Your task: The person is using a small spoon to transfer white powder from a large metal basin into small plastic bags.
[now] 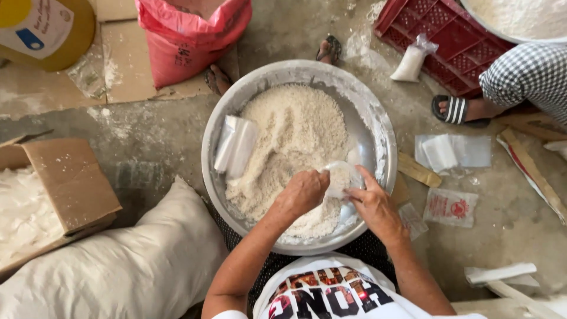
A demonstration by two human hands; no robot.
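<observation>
White grain [295,147] fills the metal basin [378,127] below me, heaped toward its near side. My left hand [304,192] is curled shut over the grain at the basin's near edge; what it grips I cannot tell. My right hand [372,204] pinches the mouth of a small clear bag [341,177], partly filled, just above the grain. A stack of empty clear bags [235,146] lies on the grain at the basin's left. Beyond the basin stands a pink sack [189,35]; to its right sits a red crate [449,41] and another person's sandalled foot [458,110]. Left of the basin lie a cardboard box [65,177] and a pale sack [124,266].
</observation>
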